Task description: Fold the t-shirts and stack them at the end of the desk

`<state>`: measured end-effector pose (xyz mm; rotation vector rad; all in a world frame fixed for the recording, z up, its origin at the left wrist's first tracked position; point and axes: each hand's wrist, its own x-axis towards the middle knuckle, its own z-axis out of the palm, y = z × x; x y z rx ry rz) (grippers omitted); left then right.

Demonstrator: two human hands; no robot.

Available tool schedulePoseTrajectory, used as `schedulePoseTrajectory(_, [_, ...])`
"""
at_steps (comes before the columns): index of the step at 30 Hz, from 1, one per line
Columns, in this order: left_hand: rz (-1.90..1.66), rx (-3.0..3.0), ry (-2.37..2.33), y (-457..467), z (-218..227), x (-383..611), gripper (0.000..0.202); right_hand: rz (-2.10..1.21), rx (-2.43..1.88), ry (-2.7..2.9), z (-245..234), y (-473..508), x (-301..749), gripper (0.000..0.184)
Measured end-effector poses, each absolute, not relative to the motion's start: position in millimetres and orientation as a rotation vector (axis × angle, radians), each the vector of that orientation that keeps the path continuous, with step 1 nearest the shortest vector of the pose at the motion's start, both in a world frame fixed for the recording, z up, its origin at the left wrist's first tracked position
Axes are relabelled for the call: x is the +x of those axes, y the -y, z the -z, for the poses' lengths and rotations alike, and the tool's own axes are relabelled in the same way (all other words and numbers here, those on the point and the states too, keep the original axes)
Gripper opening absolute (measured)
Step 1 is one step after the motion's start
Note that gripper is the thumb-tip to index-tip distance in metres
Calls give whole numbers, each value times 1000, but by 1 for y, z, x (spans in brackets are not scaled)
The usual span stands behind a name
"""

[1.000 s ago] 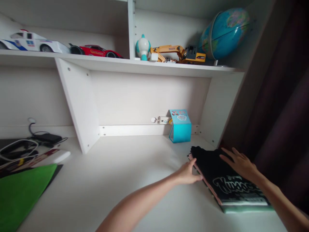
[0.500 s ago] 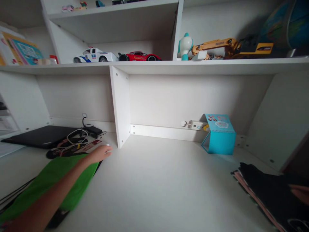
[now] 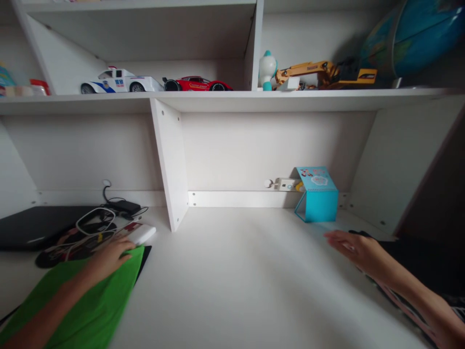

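Observation:
My left hand (image 3: pixel 111 257) lies low over the top end of a bright green cloth (image 3: pixel 105 300), with fingers and thumb apart. Just beyond its fingertips is a white box-like object (image 3: pixel 141 234); whether they touch I cannot tell. A black edge shows under the green cloth. On the other side, my right hand (image 3: pixel 350 247) is held above the desk, fingers stretched to the left, nothing visible in it. Behind and below that forearm lies a folded dark cloth (image 3: pixel 417 259) with pinkish layers at its edge, partly hidden by the arm.
A blue desk calendar (image 3: pixel 321 206) stands at the back right beside a wall socket (image 3: pixel 288 184). A black laptop (image 3: pixel 43 225), white cable (image 3: pixel 83 223) and black adapter (image 3: pixel 125 207) lie at left. An upright panel (image 3: pixel 169 165) divides the desk; toys line the shelf (image 3: pixel 218 99).
My left hand has drawn back toward me, uncovering the white box-like object. My right hand has come into fuller view, reaching inward from the dark cloth. The view has shifted right.

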<state>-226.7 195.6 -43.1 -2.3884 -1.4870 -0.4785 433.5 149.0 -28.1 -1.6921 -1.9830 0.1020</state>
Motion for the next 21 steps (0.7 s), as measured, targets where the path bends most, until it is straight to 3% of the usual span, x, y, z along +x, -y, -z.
schedulePoseTrajectory(6, [426, -2307, 1419, -193, 35, -219, 24, -124, -1650, 2092, 31, -151, 404, 34])
schedulePoseTrajectory(11, [611, -2228, 1236, -167, -16, -131, 19, -187, -1501, 2162, 22, -135, 363, 30])
schedulePoseTrajectory(16, [666, -2369, 648, -120, -53, 30, 19, -422, -885, 2224, -6, -108, 277, 68])
schedulePoseTrajectory(17, [686, -2413, 516, -113, -55, 56, 19, -437, -797, 2215, -10, -103, 266, 65])
schedulePoseTrajectory(21, [787, -2475, 319, -94, -54, 106, 20, -445, -858, 2133, -18, -81, 268, 19])
